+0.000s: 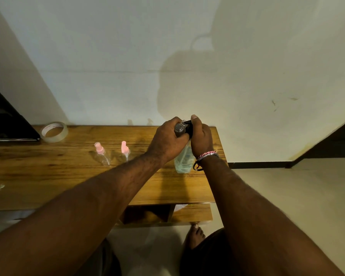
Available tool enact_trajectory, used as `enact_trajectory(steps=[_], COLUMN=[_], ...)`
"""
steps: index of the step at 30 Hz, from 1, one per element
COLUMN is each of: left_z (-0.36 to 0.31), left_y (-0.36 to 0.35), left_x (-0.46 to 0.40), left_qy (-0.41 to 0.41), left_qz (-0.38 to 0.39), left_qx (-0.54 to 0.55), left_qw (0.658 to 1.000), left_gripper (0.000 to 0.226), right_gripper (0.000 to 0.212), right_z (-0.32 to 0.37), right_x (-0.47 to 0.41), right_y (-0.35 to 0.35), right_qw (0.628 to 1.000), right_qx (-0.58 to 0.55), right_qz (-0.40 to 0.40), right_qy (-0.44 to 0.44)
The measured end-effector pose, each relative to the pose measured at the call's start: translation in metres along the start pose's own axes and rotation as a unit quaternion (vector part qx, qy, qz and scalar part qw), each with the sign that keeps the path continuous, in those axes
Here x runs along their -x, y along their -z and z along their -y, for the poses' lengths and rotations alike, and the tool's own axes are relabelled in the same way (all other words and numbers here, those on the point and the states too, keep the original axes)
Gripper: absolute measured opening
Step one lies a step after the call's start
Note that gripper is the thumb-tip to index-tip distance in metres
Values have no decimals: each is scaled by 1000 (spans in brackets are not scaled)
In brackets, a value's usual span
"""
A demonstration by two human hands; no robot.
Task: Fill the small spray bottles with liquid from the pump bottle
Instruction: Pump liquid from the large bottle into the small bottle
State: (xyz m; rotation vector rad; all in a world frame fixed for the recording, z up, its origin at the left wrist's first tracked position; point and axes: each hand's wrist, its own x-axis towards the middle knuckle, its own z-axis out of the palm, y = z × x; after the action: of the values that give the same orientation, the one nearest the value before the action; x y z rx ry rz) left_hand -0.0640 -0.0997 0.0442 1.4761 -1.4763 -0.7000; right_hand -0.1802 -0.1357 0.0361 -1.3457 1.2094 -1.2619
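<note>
Your left hand (168, 141) holds a small bottle (180, 127) at the pump bottle (184, 161); your right hand (200, 136) grips the pump. Two pink-topped bottles (102, 153) wait, looking empty.

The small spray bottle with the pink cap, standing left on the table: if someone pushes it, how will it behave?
The small spray bottle looks clear and seems empty, so it is probably very light. It is narrow and tall with a pink cap on top, so a sideways push would likely tip it rather than slide it. Once down on the wooden table, its seemingly round body could roll.
</note>
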Motion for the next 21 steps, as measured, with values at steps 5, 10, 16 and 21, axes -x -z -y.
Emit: enact_trajectory(steps=[5, 10, 16, 21], left_z=[-2, -1, 1, 1], left_y=[1, 0, -2, -2], left_x=[1, 0, 0, 1], left_qy=[2, 1, -6, -5], left_qz=[-8, -7, -12, -13], left_qx=[20, 13, -2, 4], left_qw=[1000, 1000, 1000, 1000], left_gripper=[8, 8, 8, 8], right_gripper=[60, 52, 50, 63], right_z=[-2, 0, 2, -5], right_x=[1, 0, 0, 0], right_y=[-1, 0, -3, -2], right_qw=[1000, 1000, 999, 1000], right_qx=[3, 6, 18, 9], right_qz=[7, -7, -28, -8], right_qy=[-1, -5, 15, 8])
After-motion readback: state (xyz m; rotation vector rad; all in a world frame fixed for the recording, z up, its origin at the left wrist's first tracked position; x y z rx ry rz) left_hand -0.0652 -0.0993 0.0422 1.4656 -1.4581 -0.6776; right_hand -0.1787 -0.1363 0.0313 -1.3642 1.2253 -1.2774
